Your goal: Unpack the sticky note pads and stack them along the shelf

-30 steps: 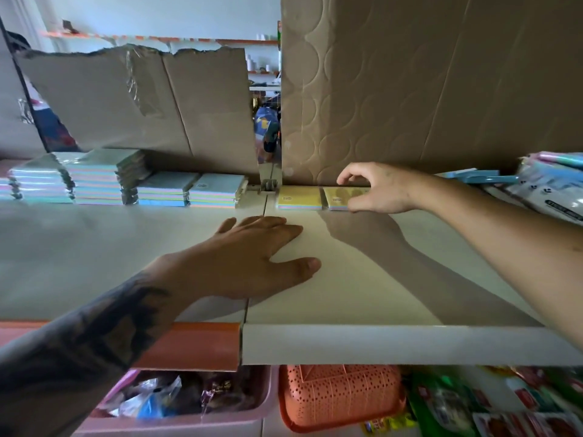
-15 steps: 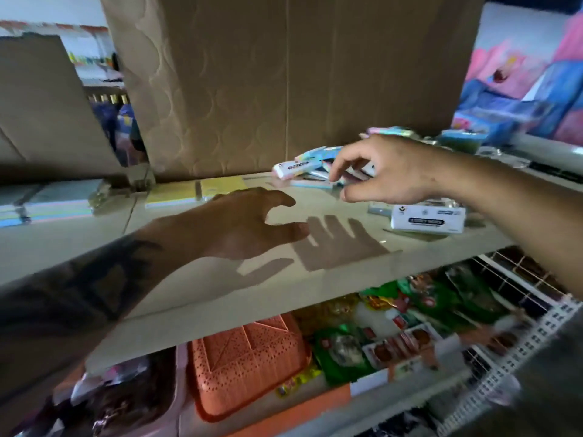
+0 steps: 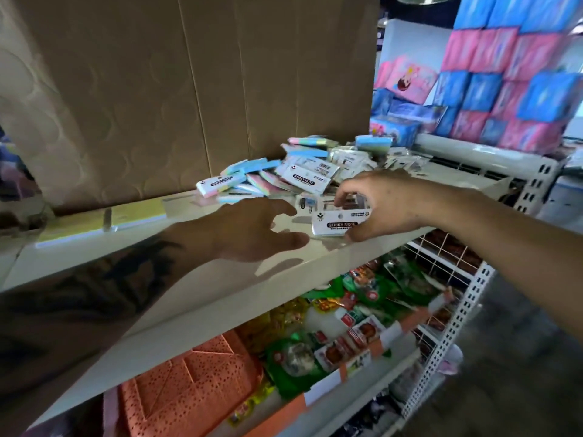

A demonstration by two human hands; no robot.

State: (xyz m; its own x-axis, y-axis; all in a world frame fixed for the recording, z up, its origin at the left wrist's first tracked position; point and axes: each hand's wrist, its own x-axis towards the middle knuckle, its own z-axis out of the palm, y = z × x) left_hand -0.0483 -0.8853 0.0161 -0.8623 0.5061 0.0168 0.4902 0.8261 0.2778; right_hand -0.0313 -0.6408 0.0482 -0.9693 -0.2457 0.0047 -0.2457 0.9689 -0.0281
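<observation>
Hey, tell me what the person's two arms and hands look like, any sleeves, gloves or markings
Both forearms are bare, no sleeves or gloves showing. The left forearm carries a large dark tattoo; the right forearm is unmarked. Left hand and right hand show no rings or watch.

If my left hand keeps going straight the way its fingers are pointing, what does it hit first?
Most likely the white sticky note pack that the right hand is gripping near the shelf edge. The left hand is open, fingers aimed right toward it. Depth is hard to judge, so it might brush the right hand's thumb instead.
</observation>
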